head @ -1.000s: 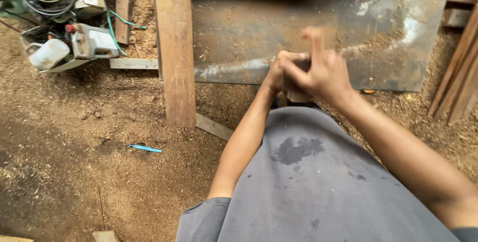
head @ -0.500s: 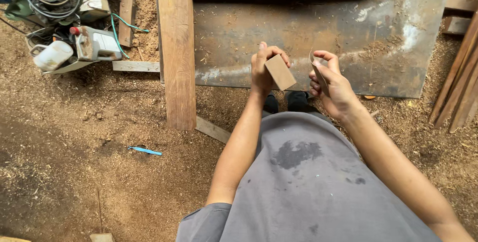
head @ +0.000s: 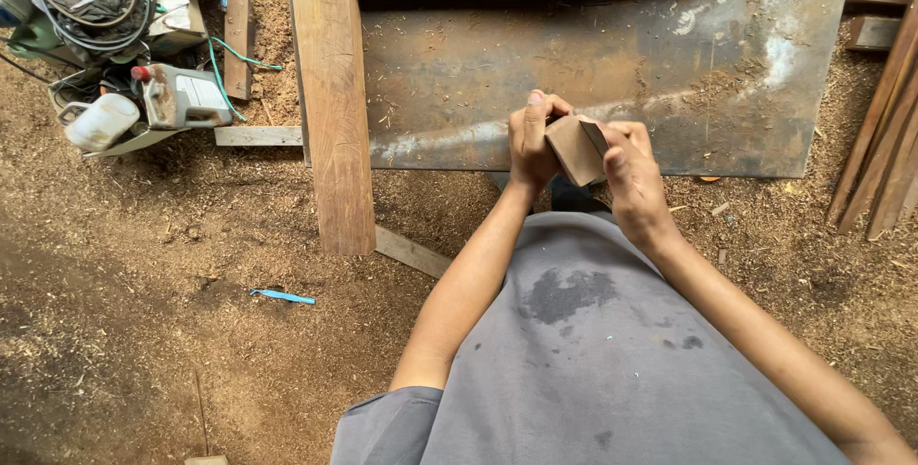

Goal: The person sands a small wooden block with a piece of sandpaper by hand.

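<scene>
Both hands are gripping a small wooden block (head: 576, 149) above the metal sheet (head: 669, 64): left hand (head: 532, 140) fingers wrapping it, right hand (head: 631, 173) pinching its edge. Block looks plain; handling apparently just starting.

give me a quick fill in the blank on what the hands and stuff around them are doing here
1. Both hands, left hand and right hand, hold one small wooden ____.
2. The long plank lies to the ____ of the hands.
3. The ground is covered in ____.
4. The thin stick lying on the ground is coloured ____.

Missing words: block; left; sawdust; blue
</scene>
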